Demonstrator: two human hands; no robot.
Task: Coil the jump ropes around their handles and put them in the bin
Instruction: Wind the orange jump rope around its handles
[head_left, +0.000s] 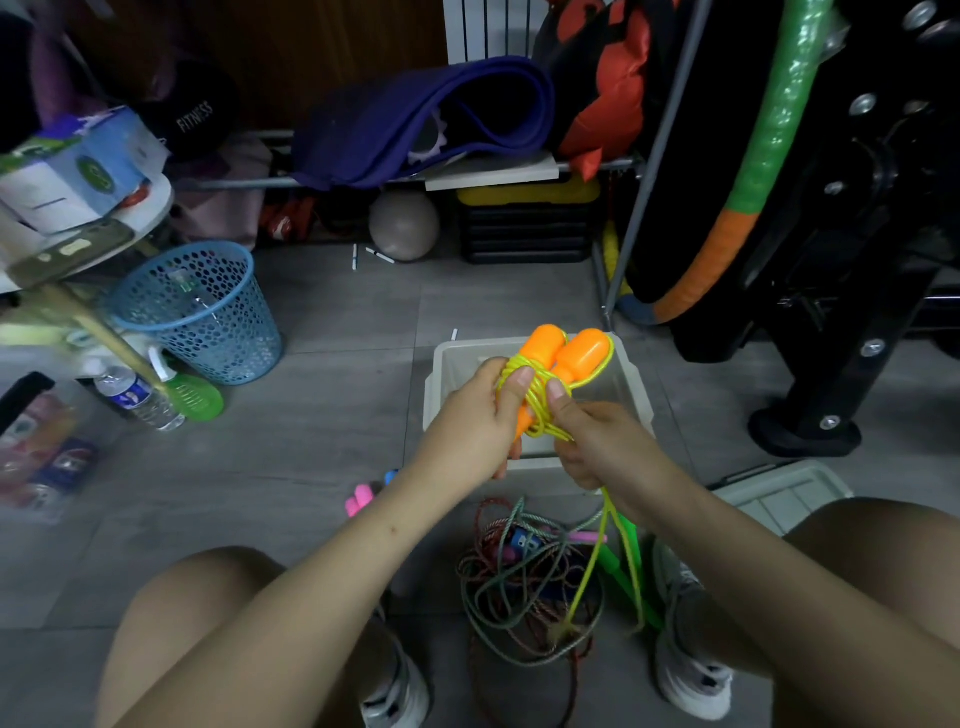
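Above the bin (440, 364), both hands (524, 431) grip orange handles (563, 353); behind, seemingly "FITNESS" (195, 117).

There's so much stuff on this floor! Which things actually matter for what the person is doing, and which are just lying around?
Part of the job:
orange-handled jump rope, held by left hand and right hand
grey bin
tangled ropes on the floor
green-handled rope
pink handles

Just lying about:
blue mesh basket
water bottle
purple mat
grey ball
bin lid
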